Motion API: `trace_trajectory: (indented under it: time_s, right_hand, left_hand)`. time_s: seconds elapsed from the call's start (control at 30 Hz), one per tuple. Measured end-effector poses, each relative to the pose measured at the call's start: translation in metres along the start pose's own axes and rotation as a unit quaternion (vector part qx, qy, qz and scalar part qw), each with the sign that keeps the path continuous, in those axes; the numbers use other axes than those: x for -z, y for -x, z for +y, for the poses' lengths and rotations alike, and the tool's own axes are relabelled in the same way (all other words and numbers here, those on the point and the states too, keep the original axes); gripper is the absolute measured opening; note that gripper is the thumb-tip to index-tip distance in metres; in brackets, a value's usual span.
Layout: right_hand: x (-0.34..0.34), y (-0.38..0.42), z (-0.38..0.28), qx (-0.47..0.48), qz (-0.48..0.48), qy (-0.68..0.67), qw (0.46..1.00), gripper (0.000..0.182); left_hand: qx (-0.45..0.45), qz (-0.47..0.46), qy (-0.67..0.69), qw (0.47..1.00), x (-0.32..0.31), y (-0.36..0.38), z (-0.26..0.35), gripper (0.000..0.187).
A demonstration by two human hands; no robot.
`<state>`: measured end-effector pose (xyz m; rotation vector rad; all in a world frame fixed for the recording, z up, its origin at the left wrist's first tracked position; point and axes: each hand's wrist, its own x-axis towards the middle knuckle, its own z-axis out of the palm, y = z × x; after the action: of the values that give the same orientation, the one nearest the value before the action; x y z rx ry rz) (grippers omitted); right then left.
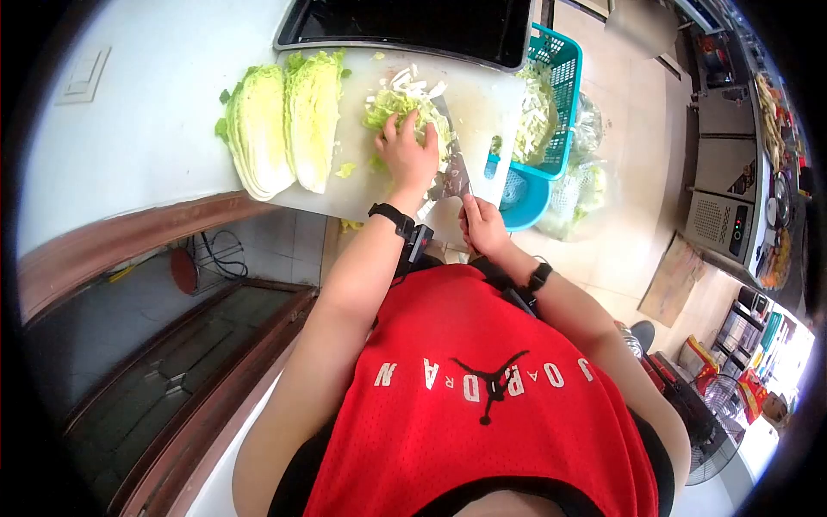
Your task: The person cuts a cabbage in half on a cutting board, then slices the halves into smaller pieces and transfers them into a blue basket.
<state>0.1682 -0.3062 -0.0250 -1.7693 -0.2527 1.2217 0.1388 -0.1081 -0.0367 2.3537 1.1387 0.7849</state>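
L hand (409, 159) palm-down on chopped napa cabbage (422, 108), fingers apart & slightly bent, tips on the shreds; more shreds poke out past the tips & show btwn fingers and blade. R hand (485, 227): fingers clamped on handle of the cleaver (455, 164), blade just R of the pile, pointing away from body. Pile's on the white cutting bd (478, 103). Two big napa pcs (312, 125) side by side, L of the fingers. Teal basket (564, 60) w/ cut cabbage, R of bd.
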Motion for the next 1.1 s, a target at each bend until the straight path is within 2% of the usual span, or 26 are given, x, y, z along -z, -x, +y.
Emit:
trace_trajectory:
  time_s: [0.03, 0.27, 0.37, 0.43, 0.53, 0.9, 0.97, 1.03, 1.07, 1.1]
  right_hand:
    - [-0.001, 0.000, -0.003, -0.007, 0.000, -0.034, 0.999, 0.051]
    - [0.017, 0.003, -0.033, 0.018, -0.036, -0.042, 0.998, 0.048]
    - [0.028, 0.006, -0.048, -0.006, -0.025, -0.058, 0.998, 0.048]
    - [0.039, 0.005, -0.051, 0.033, -0.013, -0.066, 0.997, 0.049]
    - [0.060, 0.013, -0.054, 0.039, 0.008, -0.063, 0.997, 0.047]
    - [0.151, 0.042, -0.044, 0.026, 0.107, -0.100, 0.989, 0.047]
    - [0.167, 0.036, -0.040, 0.027, 0.126, -0.094, 0.987, 0.048]
    - [0.182, 0.023, -0.037, 0.074, 0.161, -0.089, 0.980, 0.049]
    - [0.190, 0.014, -0.038, 0.074, 0.162, -0.089, 0.980, 0.049]
    - [0.199, 0.002, -0.041, 0.076, 0.170, -0.084, 0.979, 0.047]
  left_hand:
    - [0.000, 0.002, -0.001, 1.000, 0.001, -0.002, 0.000, 0.041]
    - [0.017, 0.036, 0.031, 0.999, 0.011, -0.019, 0.026, 0.040]
    - [-0.002, 0.047, 0.043, 0.998, 0.010, -0.029, 0.040, 0.040]
    - [-0.020, 0.052, 0.047, 0.997, 0.007, -0.034, 0.054, 0.040]
    - [-0.028, 0.058, 0.062, 0.996, -0.001, -0.037, 0.082, 0.038]
    - [-0.128, 0.001, 0.140, 0.982, -0.082, -0.028, 0.183, 0.034]
    - [-0.144, -0.012, 0.157, 0.977, -0.103, -0.033, 0.195, 0.041]
    - [-0.175, -0.027, 0.204, 0.963, -0.127, -0.044, 0.205, 0.058]
    - [-0.194, -0.077, 0.218, 0.954, -0.138, -0.056, 0.204, 0.073]
    - [-0.194, -0.077, 0.218, 0.953, -0.145, -0.063, 0.206, 0.073]
